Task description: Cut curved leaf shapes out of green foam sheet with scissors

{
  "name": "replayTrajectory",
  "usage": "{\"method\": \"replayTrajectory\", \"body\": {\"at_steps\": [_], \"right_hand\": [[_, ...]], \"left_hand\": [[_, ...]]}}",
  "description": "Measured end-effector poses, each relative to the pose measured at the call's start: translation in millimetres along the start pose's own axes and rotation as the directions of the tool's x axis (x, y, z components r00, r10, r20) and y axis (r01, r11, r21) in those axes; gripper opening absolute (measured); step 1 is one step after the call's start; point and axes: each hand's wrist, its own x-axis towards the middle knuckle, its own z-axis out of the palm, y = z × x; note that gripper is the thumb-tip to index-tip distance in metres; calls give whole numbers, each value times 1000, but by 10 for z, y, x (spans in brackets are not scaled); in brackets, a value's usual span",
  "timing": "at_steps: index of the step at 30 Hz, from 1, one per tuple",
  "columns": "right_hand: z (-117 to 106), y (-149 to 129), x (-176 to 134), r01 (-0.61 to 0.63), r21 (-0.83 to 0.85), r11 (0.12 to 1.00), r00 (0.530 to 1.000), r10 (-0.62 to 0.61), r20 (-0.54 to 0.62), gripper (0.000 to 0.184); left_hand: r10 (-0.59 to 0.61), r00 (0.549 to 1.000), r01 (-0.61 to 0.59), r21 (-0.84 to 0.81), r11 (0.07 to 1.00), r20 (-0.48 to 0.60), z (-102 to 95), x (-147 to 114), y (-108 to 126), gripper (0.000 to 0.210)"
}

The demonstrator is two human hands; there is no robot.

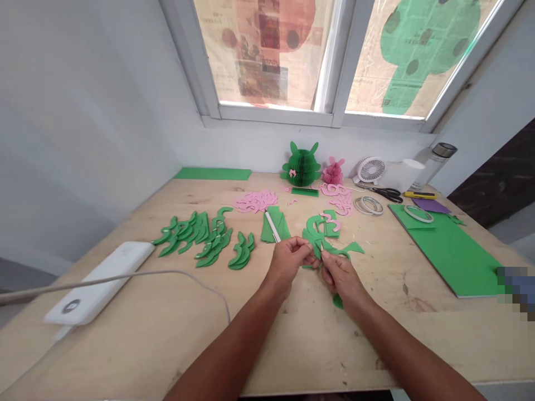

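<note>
My left hand [292, 257] is closed in a pinch at the edge of a small green paper piece [317, 248]. Close beside it, my right hand [341, 274] is closed too, fingers bent at the same piece. A thin pale tip shows by the right fingers; what it belongs to is hidden. Green paper cut-outs and a curved pink paper piece [331, 222] lie just beyond the hands. A white pen-like stick [272, 226] rests on a stack of green paper [283, 223] near my left hand.
Curved green pieces [215, 242] lie in piles at left, beside a white power bank [100, 283] with a cable. Pink pieces [256, 201], honeycomb paper figures [303, 167], a small fan [371, 169], black scissors [387, 193], tape rolls [371, 205] and a green sheet [455, 256] lie farther out.
</note>
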Motion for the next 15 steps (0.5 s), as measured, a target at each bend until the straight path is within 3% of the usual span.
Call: {"method": "replayTrajectory", "body": {"at_steps": [15], "right_hand": [[-17,-17,-3,38,-72,997,999,-39,-17,47]], "left_hand": [[-12,1000,12,-12,1000,-15,0,-12,1,17]]}}
